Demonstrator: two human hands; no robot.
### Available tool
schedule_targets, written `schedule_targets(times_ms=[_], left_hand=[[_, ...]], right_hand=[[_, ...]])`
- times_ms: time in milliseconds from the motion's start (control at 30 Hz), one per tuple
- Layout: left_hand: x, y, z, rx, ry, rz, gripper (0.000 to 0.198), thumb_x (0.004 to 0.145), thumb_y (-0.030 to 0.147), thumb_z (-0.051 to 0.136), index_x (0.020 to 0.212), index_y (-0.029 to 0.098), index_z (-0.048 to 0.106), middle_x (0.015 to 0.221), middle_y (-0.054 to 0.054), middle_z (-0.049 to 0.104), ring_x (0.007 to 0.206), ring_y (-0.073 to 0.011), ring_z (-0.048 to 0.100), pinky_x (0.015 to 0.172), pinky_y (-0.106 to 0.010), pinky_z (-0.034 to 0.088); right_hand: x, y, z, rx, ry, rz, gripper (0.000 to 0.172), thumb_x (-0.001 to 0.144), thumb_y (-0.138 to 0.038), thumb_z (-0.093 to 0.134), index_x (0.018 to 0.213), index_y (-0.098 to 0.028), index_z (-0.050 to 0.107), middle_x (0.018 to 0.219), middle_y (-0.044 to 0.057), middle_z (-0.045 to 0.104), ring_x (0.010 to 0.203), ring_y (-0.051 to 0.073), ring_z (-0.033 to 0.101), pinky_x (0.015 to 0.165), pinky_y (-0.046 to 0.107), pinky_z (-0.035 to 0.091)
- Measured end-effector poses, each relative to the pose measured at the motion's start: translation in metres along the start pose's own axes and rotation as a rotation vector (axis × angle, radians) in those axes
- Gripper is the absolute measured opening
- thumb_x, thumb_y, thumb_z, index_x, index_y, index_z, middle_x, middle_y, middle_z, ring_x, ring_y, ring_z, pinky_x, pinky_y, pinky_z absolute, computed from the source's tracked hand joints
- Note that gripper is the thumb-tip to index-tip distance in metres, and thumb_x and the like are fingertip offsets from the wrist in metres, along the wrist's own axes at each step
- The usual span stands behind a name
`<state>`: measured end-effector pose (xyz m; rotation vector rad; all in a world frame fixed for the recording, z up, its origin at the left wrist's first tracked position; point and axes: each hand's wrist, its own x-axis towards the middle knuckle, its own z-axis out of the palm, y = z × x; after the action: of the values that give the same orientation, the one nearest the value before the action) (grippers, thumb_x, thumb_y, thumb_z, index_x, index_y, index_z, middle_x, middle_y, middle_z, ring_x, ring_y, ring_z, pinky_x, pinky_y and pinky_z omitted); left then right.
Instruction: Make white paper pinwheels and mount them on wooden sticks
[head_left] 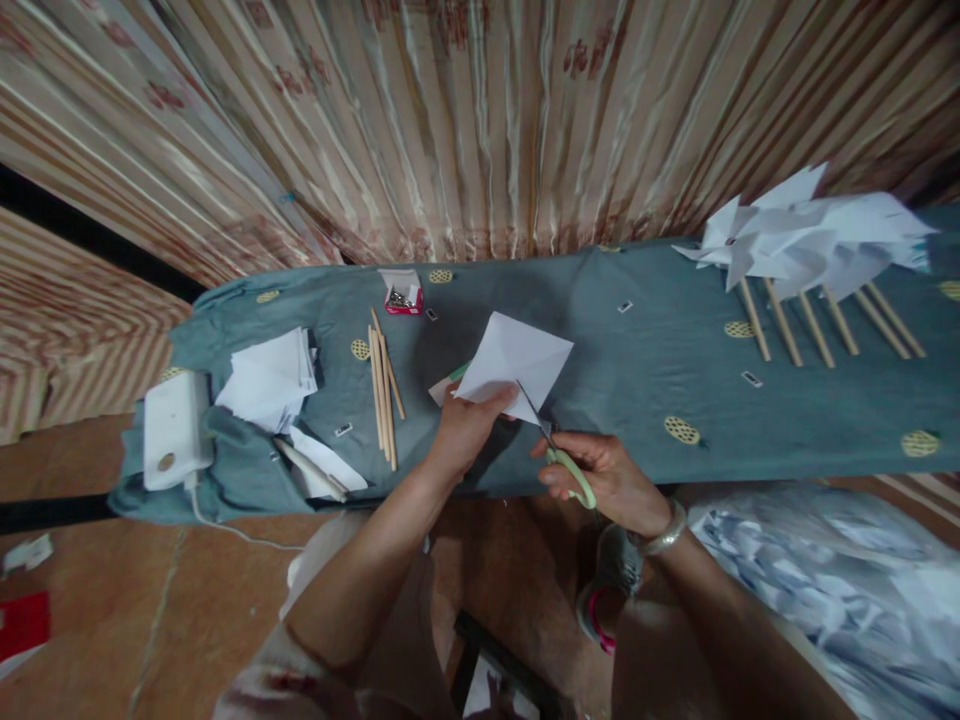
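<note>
A square white paper sheet (517, 360) with faint creases is pinched at its lower left side by my left hand (469, 430). My right hand (604, 475) grips the light green handles of a pair of scissors (570, 474). The dark blades lie at the paper's lower corner, pointing up and left toward its middle. A flat green and beige item (442, 385) shows partly beneath the paper, left of it. Several wooden sticks (386, 395) lie to the left of my left hand.
Paper pinwheels (810, 235) on sticks lie at the table's right end. A small red box (403, 295) of metal pieces stands near the back edge. Stacked paper (274, 375), a pen-like tool (311, 468) and a white device (176, 430) with a cable are at left.
</note>
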<state>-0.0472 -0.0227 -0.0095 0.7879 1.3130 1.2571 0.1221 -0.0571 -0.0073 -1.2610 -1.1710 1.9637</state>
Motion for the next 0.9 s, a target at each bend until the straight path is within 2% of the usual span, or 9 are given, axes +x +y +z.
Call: schedule_targets(times_ms=[233,400,467,533,600,733,800,900], left_hand=[[0.002,0.004,-0.003,-0.135,-0.012,-0.053,0.015,0.059,0.028,0.076,0.065,0.018,0.066,0.063,0.002,0.065,0.055,-0.0122,0.056,0.050,-0.023,0.042],[0.006,0.009,-0.010,-0.212,0.006,-0.049,0.022,0.054,0.028,0.080,0.068,0.016,0.068,0.067,0.000,0.067,0.057,-0.0122,0.059,0.050,-0.023,0.044],[0.006,0.009,-0.012,-0.215,0.021,-0.054,0.024,0.053,0.028,0.081,0.070,0.015,0.069,0.070,-0.001,0.069,0.060,-0.0136,0.061,0.053,-0.024,0.047],[0.005,0.008,-0.011,-0.209,0.027,-0.059,0.026,0.053,0.029,0.081,0.072,0.016,0.070,0.076,-0.003,0.071,0.066,-0.0157,0.063,0.060,-0.027,0.050],[0.003,0.007,-0.010,-0.169,0.014,-0.055,0.027,0.053,0.030,0.081,0.074,0.016,0.071,0.080,-0.005,0.073,0.070,-0.0173,0.065,0.066,-0.029,0.051],[-0.004,0.005,-0.006,0.077,-0.069,-0.086,0.023,0.054,0.030,0.079,0.071,0.017,0.071,0.074,-0.004,0.073,0.068,-0.0180,0.063,0.064,-0.028,0.048],[-0.008,0.005,-0.005,0.206,-0.141,-0.106,0.019,0.055,0.029,0.077,0.068,0.018,0.070,0.069,-0.002,0.071,0.064,-0.0167,0.061,0.061,-0.026,0.047],[-0.012,0.005,-0.004,0.366,-0.284,-0.087,0.020,0.060,0.031,0.074,0.072,0.016,0.070,0.065,-0.001,0.068,0.059,-0.0141,0.056,0.055,-0.024,0.043]], right_hand=[[-0.005,-0.001,-0.005,-0.083,-0.114,-0.015,0.043,0.063,-0.048,0.079,0.087,-0.015,0.067,0.060,-0.002,0.062,0.051,0.009,0.055,0.048,0.020,0.043],[-0.014,-0.008,-0.028,-0.117,-0.209,-0.019,0.044,0.069,-0.050,0.075,0.092,-0.014,0.066,0.062,0.001,0.064,0.054,0.011,0.056,0.052,0.023,0.045],[-0.017,-0.011,-0.038,-0.094,-0.207,-0.070,0.045,0.072,-0.053,0.071,0.095,-0.014,0.067,0.063,0.002,0.065,0.054,0.011,0.056,0.053,0.024,0.045],[-0.018,-0.012,-0.046,-0.039,-0.124,-0.172,0.046,0.074,-0.055,0.069,0.095,-0.015,0.068,0.064,0.002,0.065,0.054,0.011,0.055,0.053,0.024,0.045],[-0.016,-0.011,-0.050,0.025,0.023,-0.269,0.044,0.074,-0.056,0.069,0.094,-0.017,0.069,0.065,0.001,0.065,0.055,0.011,0.055,0.054,0.023,0.044],[-0.004,-0.009,-0.052,0.064,0.287,-0.373,0.037,0.072,-0.050,0.073,0.093,-0.021,0.069,0.070,0.000,0.067,0.058,0.011,0.055,0.057,0.023,0.044],[0.001,-0.010,-0.052,0.026,0.351,-0.409,0.034,0.072,-0.046,0.074,0.094,-0.022,0.070,0.070,-0.001,0.066,0.059,0.011,0.055,0.059,0.023,0.044],[0.004,-0.013,-0.049,-0.045,0.373,-0.405,0.034,0.067,-0.043,0.078,0.093,-0.022,0.069,0.068,-0.003,0.064,0.058,0.010,0.051,0.055,0.022,0.040]])
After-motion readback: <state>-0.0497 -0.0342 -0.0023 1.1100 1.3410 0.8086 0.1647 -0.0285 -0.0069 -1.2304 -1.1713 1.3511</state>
